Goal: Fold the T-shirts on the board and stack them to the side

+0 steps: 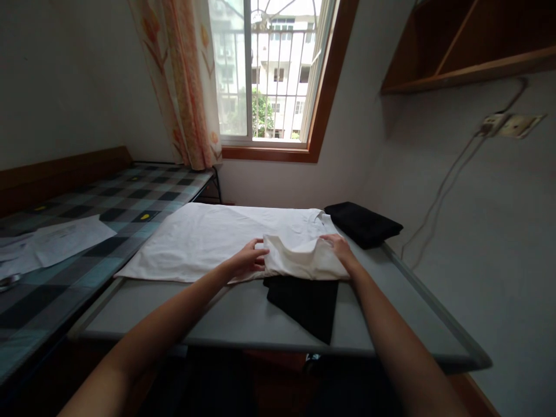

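Note:
A white T-shirt (208, 237) lies spread on the grey table, its neckline toward the right. The near part beside the neckline is lifted into a sagging fold. My left hand (251, 258) pinches the left end of this fold between thumb and fingers. On the fold's right end, my right hand (339, 248) is closed on the fabric, its fingertips partly hidden by the cloth. A flat piece of black cloth (306, 304) sticks out from under the fold toward me; it looks like a sleeve, but its join is hidden.
A folded black cloth (364, 223) lies at the table's (417, 324) far right, near the wall and a hanging cable (447, 174). On the left is a bed with a checked cover (130, 194) and papers (65, 240). A curtain (189, 87) hangs beside the barred window (278, 75).

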`<state>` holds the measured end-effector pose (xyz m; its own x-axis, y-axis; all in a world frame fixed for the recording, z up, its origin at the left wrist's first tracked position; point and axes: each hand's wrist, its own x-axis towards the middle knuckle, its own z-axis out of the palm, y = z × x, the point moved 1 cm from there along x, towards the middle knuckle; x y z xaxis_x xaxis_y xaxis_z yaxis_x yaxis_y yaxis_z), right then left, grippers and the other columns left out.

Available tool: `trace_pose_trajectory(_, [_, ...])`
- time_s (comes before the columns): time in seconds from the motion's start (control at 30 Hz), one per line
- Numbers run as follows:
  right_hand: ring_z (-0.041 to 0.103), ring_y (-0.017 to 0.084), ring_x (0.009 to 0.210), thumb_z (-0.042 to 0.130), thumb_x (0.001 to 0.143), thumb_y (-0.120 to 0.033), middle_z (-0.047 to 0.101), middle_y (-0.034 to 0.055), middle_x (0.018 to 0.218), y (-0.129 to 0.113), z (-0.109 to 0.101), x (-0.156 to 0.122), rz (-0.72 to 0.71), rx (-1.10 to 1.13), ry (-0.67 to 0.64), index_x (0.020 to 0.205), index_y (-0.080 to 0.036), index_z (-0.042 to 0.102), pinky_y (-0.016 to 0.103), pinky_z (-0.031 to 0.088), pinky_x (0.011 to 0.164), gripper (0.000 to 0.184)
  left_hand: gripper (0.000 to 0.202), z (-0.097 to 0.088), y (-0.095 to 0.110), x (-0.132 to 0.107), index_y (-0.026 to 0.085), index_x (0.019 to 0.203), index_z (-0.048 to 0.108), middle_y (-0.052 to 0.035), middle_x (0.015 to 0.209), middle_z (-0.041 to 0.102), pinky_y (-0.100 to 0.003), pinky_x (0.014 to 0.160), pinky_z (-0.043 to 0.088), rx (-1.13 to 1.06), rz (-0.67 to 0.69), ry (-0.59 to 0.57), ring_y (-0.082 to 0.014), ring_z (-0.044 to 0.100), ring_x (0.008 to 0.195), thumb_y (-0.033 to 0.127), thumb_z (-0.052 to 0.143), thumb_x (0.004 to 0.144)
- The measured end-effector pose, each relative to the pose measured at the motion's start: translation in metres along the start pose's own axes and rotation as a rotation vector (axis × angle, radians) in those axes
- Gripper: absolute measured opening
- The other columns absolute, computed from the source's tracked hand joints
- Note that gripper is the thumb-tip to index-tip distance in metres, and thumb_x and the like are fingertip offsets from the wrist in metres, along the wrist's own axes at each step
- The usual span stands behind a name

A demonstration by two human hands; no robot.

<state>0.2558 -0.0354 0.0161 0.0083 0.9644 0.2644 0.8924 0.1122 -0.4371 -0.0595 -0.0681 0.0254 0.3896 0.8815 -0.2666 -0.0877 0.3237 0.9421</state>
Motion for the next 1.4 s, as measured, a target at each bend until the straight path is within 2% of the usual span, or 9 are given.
trace_pose_trajectory(0.1, [0.065,0.024,0.095,0.039,0.092,-0.052,0.072,0.0126,0.102,0.003,-0.007,0.003,-0.027,0.242,0.0,0.097,-0.014,0.072,0.034,0.047,0.085,0.05,0.092,-0.007,0.006,-0.005,0.035,0.142,0.027,0.0062,0.078,0.055,-0.019,0.052,0.047,0.005,0.04,0.011,-0.0063,0.056,0.055,0.023,0.079,0.068])
trace_pose_trajectory(0.27, [0.062,0.019,0.067,0.033,0.085,-0.072,0.07,0.0086,0.075,-0.006,-0.015,-0.005,-0.013,0.254,-0.163,0.083,-0.015,0.07,0.029,0.046,0.063,0.069,0.056,-0.001,0.013,-0.017,0.015,0.116,0.062,0.002,0.076,0.057,-0.018,0.054,0.046,0.04,0.063,-0.124,-0.0052,0.056,0.058,0.025,0.082,0.065])
trace_pose_trajectory(0.43, [0.059,0.018,0.067,0.054,0.081,-0.062,0.068,0.0071,0.073,-0.024,-0.019,-0.019,-0.003,-0.036,-0.207,0.075,-0.017,0.065,0.026,0.038,0.06,0.046,0.061,0.002,0.013,-0.02,0.011,0.117,0.064,0.002,0.07,0.059,-0.019,0.053,0.044,0.087,0.055,-0.052,-0.0044,0.054,0.052,0.024,0.085,0.061])
trace_pose_trajectory(0.57, [0.057,0.017,0.065,0.057,0.082,-0.047,0.066,0.0056,0.072,-0.029,-0.014,-0.021,-0.036,-0.026,-0.225,0.073,-0.018,0.06,0.025,0.037,0.059,0.03,0.072,-0.002,0.01,-0.019,0.008,0.127,0.057,0.0019,0.06,0.06,-0.019,0.051,0.042,0.139,0.061,-0.087,-0.0078,0.056,0.051,0.022,0.083,0.062])
trace_pose_trajectory(0.8, [0.058,0.018,0.07,0.047,0.091,-0.041,0.064,0.0036,0.078,-0.033,0.001,-0.016,-0.003,0.102,0.078,0.098,-0.021,0.059,0.027,0.04,0.065,0.024,0.095,-0.004,0.01,-0.018,0.013,0.145,0.039,0.0075,0.054,0.054,-0.02,0.049,0.04,0.125,0.087,-0.1,-0.0074,0.052,0.046,0.011,0.08,0.06])
trace_pose_trajectory(0.93, [0.06,0.02,0.073,0.05,0.089,-0.034,0.066,0.0044,0.084,-0.031,0.007,-0.015,0.022,0.051,0.055,0.117,-0.023,0.058,0.03,0.044,0.068,0.031,0.085,-0.003,0.01,-0.018,0.014,0.139,0.048,0.007,0.06,0.053,-0.023,0.055,0.046,0.09,0.126,-0.002,-0.0074,0.053,0.051,0.014,0.082,0.061])
trace_pose_trajectory(1.1, [0.061,0.021,0.094,0.045,0.089,-0.023,0.064,0.0096,0.104,-0.027,0.016,-0.009,-0.228,0.167,0.018,0.115,-0.02,0.066,0.033,0.046,0.089,0.034,0.08,-0.008,0.006,-0.009,0.019,0.141,0.045,0.0005,0.077,0.06,-0.028,0.061,0.051,0.186,0.134,0.016,-0.0098,0.057,0.06,0.025,0.079,0.069])
trace_pose_trajectory(1.27, [0.059,0.021,0.104,0.04,0.087,-0.017,0.06,0.014,0.111,-0.024,0.023,0.002,-0.235,0.206,0.142,0.124,-0.012,0.062,0.033,0.045,0.097,0.043,0.057,-0.021,0.003,0.007,0.016,0.126,0.062,-0.0149,0.132,0.054,-0.038,0.086,0.052,0.671,0.474,0.181,-0.0253,0.06,0.106,0.023,0.073,0.07])
trace_pose_trajectory(1.4, [0.062,0.022,0.088,0.05,0.085,-0.022,0.067,0.0127,0.101,-0.018,0.019,0.002,-0.154,0.154,0.047,0.131,-0.012,0.058,0.035,0.048,0.088,0.048,0.051,-0.025,-0.004,0.012,0.017,0.125,0.064,-0.0135,0.134,0.056,-0.045,0.109,0.035,1.026,0.505,0.335,-0.0304,0.048,0.128,0.027,0.069,0.075])
